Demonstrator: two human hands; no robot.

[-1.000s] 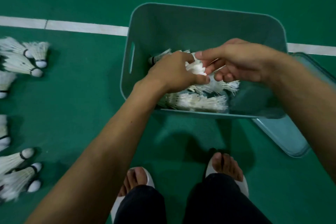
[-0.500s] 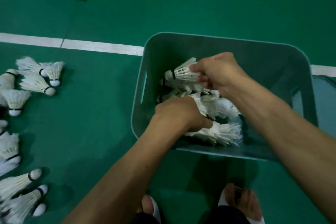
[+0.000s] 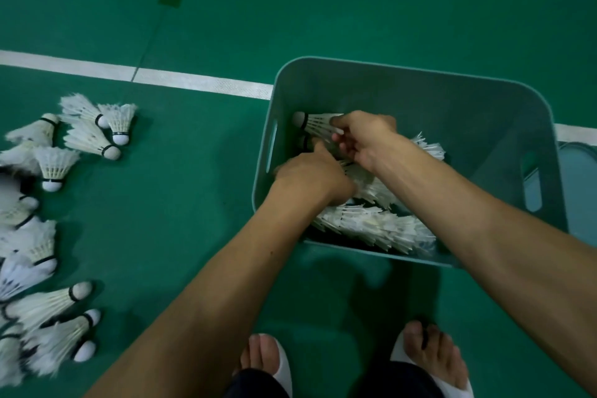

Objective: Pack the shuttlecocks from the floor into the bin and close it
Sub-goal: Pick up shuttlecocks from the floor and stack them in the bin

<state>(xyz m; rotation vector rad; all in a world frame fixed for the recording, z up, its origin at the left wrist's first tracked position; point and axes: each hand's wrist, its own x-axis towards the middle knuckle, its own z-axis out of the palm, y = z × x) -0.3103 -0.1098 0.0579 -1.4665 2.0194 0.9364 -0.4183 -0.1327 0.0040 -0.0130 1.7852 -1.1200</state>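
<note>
Shifts left hand (image 3: 310,174) farther into the bin (image 3: 420,97) than half a second ago, now touching the right hand (image 3: 361,136). Pinches one shuttlecock (image 3: 318,124) in the right grip, cork toward the bin's left wall, above the pile (image 3: 374,226) inside. Buries left fingers in that pile; cannot tell left grip state. Leaves loose shuttlecocks (image 3: 87,136) scattered on the floor (image 3: 323,10) at left, lid (image 3: 581,187) just beside the bin at right.

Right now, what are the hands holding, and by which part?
The right hand grips a shuttlecock by its feather skirt. The left hand is buried in the bin: cannot tell.
</note>
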